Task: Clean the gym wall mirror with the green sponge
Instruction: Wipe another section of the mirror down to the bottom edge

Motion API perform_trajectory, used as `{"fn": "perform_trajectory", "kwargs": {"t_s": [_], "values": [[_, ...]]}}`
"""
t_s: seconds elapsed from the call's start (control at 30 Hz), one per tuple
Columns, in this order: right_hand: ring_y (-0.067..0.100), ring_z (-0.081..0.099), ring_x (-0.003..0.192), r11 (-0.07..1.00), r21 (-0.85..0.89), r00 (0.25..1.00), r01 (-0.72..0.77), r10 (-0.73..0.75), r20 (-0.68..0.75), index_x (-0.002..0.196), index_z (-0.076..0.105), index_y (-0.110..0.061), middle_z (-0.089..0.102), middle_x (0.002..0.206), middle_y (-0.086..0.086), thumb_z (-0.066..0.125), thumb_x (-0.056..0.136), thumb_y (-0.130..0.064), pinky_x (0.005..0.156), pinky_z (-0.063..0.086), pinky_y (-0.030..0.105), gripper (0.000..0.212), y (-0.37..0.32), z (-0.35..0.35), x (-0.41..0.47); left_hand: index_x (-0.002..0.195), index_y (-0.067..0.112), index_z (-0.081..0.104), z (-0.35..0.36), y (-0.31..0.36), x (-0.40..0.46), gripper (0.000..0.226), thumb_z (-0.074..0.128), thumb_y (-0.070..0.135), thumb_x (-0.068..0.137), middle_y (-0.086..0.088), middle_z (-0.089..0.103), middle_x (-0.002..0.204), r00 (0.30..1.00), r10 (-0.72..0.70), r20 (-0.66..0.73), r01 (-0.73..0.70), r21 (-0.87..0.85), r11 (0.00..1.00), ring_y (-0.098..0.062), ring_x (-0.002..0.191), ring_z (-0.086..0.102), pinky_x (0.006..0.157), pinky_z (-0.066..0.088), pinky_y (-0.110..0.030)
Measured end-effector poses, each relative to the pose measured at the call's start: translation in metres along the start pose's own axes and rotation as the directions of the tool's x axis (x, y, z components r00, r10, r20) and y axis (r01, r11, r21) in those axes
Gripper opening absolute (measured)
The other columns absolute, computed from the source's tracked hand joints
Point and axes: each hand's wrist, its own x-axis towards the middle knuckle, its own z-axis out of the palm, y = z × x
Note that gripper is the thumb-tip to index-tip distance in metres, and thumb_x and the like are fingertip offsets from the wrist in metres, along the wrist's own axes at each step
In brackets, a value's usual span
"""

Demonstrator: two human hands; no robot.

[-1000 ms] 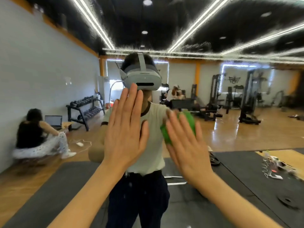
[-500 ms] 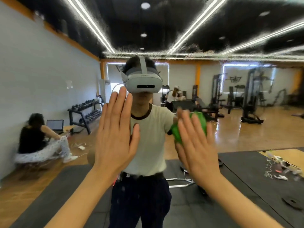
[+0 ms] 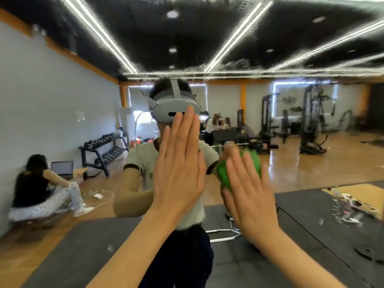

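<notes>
the soft green foam sponge (image 3: 239, 173) sits flat against the large glass gym wall mirror (image 3: 62, 100), trapped between the glass and the palm of the right hand (image 3: 249, 196); only its green edges show past the fingers, at about chest height of the reflected person and just right of the picture's middle. the right hand presses it with straight, spread fingers, not curled round it, so the sponge is pinned by pressure and not by a grip. the left hand (image 3: 178, 163) lies flat on the mirror just beside it, fingers together and pointing up, holding nothing, and reads as a brace. the sponge looks light and squashy: it should flatten under the palm and drag a little on the glass, and if wet it may slip out sideways from under a flat hand. a surer hold would be to curl fingertips over its top edge and the thumb under its lower edge, keeping the palm on its back. the mirror is stiff, smooth and breakable, so firm, even pressure seems wiser than leaning hard. a speckled, hazy band (image 3: 207, 69) crosses the glass higher up, which i judge to be cleaning film or residue left to wipe, though it is hard to tell.
</notes>
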Motion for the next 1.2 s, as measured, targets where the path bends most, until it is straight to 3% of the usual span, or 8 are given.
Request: {"fn": "perform_trajectory", "kwargs": {"t_s": [0.13,0.33,0.53,0.67,0.8,0.9,1.0,1.2], "values": [[0.021,0.002,0.156,0.995,-0.023,0.995,0.102,-0.102,0.002,0.161,0.009,-0.011,0.004,0.169,0.007,0.024,0.110,-0.031,0.126,-0.002,0.043,0.056,0.019,-0.003,0.011,0.158,0.002,0.016,0.003,-0.001,-0.001,0.064,0.038,0.019,0.101,-0.013,0.015,0.167,1.000,0.024,0.004,-0.024,0.050,0.998,-0.023,0.156,0.009,0.128,0.002,-0.036],[0.032,0.013,0.154,0.967,0.093,0.950,-0.236,0.250,-0.188,0.157,0.021,-0.002,0.019,0.165,0.018,0.028,0.108,-0.025,0.126,-0.004,0.043,0.054,0.042,-0.016,0.117,0.158,0.000,0.021,0.003,-0.001,-0.001,0.063,0.038,0.020,0.101,-0.013,0.014,0.167,1.000,0.012,0.018,-0.013,0.103,0.995,-0.025,0.156,0.010,0.128,0.002,-0.036],[0.024,0.002,0.156,0.999,0.005,0.999,-0.049,0.049,0.010,0.161,0.002,-0.012,-0.002,0.170,0.004,0.019,0.111,-0.033,0.124,0.009,0.048,0.057,0.019,-0.002,-0.044,0.158,0.000,0.021,0.003,0.000,-0.001,0.063,0.037,0.021,0.101,-0.016,0.017,0.167,1.000,0.008,0.021,-0.011,0.131,0.991,-0.027,0.155,0.012,0.128,0.001,-0.036],[0.022,0.004,0.155,0.990,0.063,0.989,-0.127,0.131,-0.070,0.159,0.014,-0.008,0.016,0.166,0.008,0.022,0.110,-0.031,0.126,0.000,0.043,0.055,0.008,-0.006,0.040,0.159,0.000,0.020,0.004,0.001,0.000,0.063,0.035,0.022,0.102,-0.015,0.015,0.167,1.000,0.009,0.019,-0.011,0.131,0.991,-0.026,0.156,0.011,0.128,0.002,-0.037],[0.021,0.011,0.153,0.996,0.001,0.995,0.085,-0.085,-0.058,0.156,0.022,-0.007,0.024,0.164,0.011,0.031,0.106,-0.029,0.126,-0.003,0.041,0.055,0.022,-0.011,0.083,0.158,-0.001,0.023,0.004,0.001,0.000,0.061,0.032,0.024,0.104,-0.014,0.015,0.167,1.000,-0.004,0.017,0.002,0.120,0.993,-0.025,0.156,0.011,0.128,0.002,-0.036],[0.012,-0.005,0.154,0.980,0.036,0.976,-0.197,0.199,-0.091,0.158,0.018,-0.009,0.012,0.166,0.003,0.033,0.104,-0.027,0.125,-0.009,0.036,0.059,0.076,-0.019,0.055,0.158,0.000,0.022,0.005,0.001,0.000,0.062,0.033,0.025,0.103,-0.013,0.014,0.168,1.000,-0.011,0.024,0.007,0.137,0.991,-0.025,0.157,0.009,0.128,0.003,-0.037],[0.018,-0.002,0.155,0.852,0.139,0.838,-0.504,0.522,-0.161,0.159,0.015,-0.006,0.009,0.168,0.010,0.024,0.107,-0.031,0.126,-0.007,0.042,0.058,0.082,-0.024,0.050,0.158,0.000,0.023,0.005,0.001,-0.001,0.062,0.034,0.025,0.102,-0.013,0.014,0.168,1.000,-0.010,0.025,0.006,0.157,0.988,-0.025,0.157,0.010,0.128,0.004,-0.038],[0.030,0.022,0.152,0.986,0.167,0.988,0.024,0.001,-0.152,0.154,0.033,-0.002,0.029,0.163,0.016,0.031,0.106,-0.025,0.125,0.005,0.045,0.053,-0.006,-0.013,0.140,0.158,0.001,0.021,0.005,0.000,-0.001,0.062,0.035,0.024,0.103,-0.014,0.017,0.167,1.000,-0.011,0.018,0.008,0.145,0.989,-0.024,0.157,0.010,0.128,0.004,-0.036]]}}
